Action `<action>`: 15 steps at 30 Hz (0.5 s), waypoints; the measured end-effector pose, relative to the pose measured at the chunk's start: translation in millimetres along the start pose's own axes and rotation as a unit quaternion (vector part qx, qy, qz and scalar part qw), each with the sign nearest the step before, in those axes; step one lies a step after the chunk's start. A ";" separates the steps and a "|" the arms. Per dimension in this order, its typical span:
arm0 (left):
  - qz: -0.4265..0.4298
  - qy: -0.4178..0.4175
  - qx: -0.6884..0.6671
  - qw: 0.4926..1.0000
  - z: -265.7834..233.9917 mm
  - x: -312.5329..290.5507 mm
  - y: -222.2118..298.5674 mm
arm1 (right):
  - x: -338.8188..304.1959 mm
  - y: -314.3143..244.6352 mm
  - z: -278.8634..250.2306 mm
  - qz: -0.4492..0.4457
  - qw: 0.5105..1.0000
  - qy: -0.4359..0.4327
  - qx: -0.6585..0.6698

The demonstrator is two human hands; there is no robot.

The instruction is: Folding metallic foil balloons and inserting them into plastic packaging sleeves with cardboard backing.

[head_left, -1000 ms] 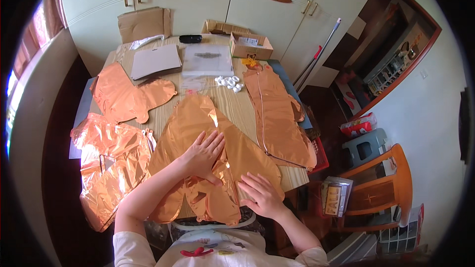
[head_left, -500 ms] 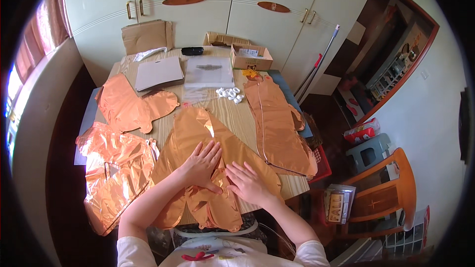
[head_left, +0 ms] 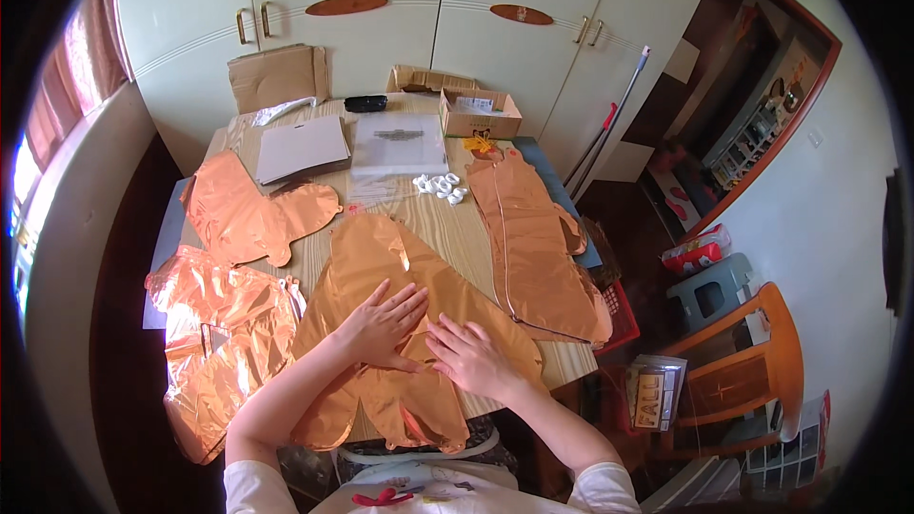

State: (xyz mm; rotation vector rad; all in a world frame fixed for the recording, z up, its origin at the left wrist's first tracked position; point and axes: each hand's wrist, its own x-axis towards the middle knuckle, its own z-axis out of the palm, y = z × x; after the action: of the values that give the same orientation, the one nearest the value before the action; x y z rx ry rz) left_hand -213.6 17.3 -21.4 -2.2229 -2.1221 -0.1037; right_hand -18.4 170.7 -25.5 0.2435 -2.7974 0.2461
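Observation:
A large flat copper-coloured foil balloon [head_left: 371, 252] lies spread over the near part of the wooden table, its rounded lower end hanging past the front edge. My left hand [head_left: 384, 326] rests on its middle, palm down with fingers stretched out. Just right of it, my right hand [head_left: 468, 354] also presses flat on the foil, fingers extended. Neither hand grips anything. More flat foil balloons lie around: one at upper left [head_left: 238, 209], a crinkled shiny one at lower left [head_left: 233, 333], and a long stack at right [head_left: 528, 238].
At the table's back are a stack of grey cards [head_left: 303, 150], a clear plastic bag [head_left: 398, 145], white ribbon rolls [head_left: 438, 187], a black case [head_left: 366, 104] and an open cardboard box [head_left: 481, 114]. A wooden chair [head_left: 743, 371] stands at right.
The foil folded up under my hands has opened out toward me and now lies flatter over the front edge. My right hand has shifted slightly left. The view has tilted slightly.

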 end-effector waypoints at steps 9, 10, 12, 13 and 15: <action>0.012 -0.010 -0.010 1.000 -10.5 -1.4 -2.6 | -2.7 2.0 6.5 0.005 1.000 0.000 0.018; 0.008 -0.008 -0.013 1.000 -10.4 -1.1 -3.3 | -2.4 1.7 6.0 0.005 1.000 0.001 0.017; 0.000 -0.002 -0.022 1.000 -7.4 0.6 -5.4 | -2.0 1.5 4.3 0.006 1.000 0.001 0.013; -0.004 -0.002 -0.021 1.000 -4.5 2.4 -6.8 | -2.6 1.8 4.5 0.008 1.000 0.001 0.015; -0.015 -0.003 -0.017 1.000 0.3 4.7 -10.8 | -2.6 1.6 5.3 0.009 1.000 0.001 0.023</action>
State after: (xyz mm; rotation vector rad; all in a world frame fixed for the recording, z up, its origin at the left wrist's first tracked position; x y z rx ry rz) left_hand -224.2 22.6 -21.2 -2.2117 -2.1734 -0.1354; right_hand -17.8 171.6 -31.5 0.2292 -2.7960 0.3136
